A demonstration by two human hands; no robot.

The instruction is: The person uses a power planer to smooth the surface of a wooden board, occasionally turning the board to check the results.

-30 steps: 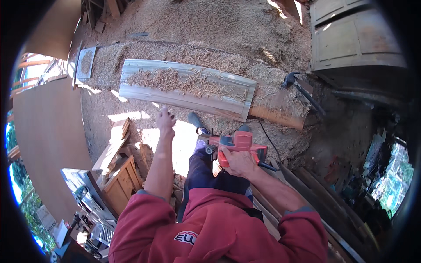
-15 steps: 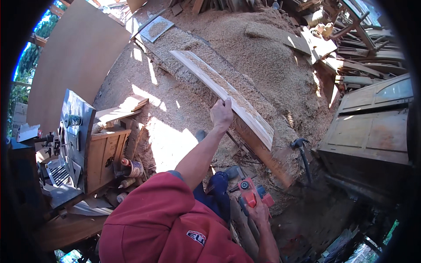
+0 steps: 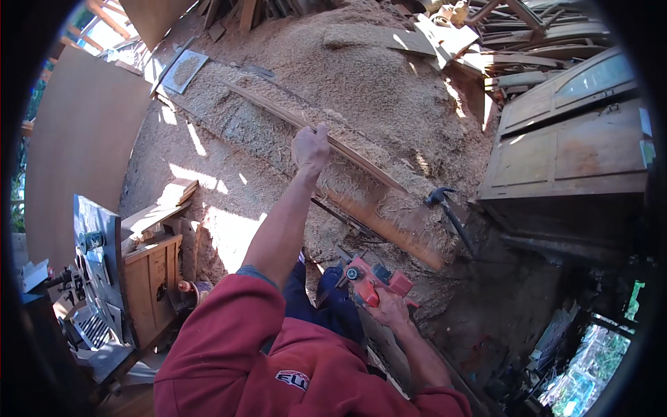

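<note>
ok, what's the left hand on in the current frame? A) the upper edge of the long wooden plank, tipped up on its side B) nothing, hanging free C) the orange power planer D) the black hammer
A: the left hand grips the upper edge of the long wooden plank, tipped on its side above the sawdust; the right hand holds the orange power planer.
</note>
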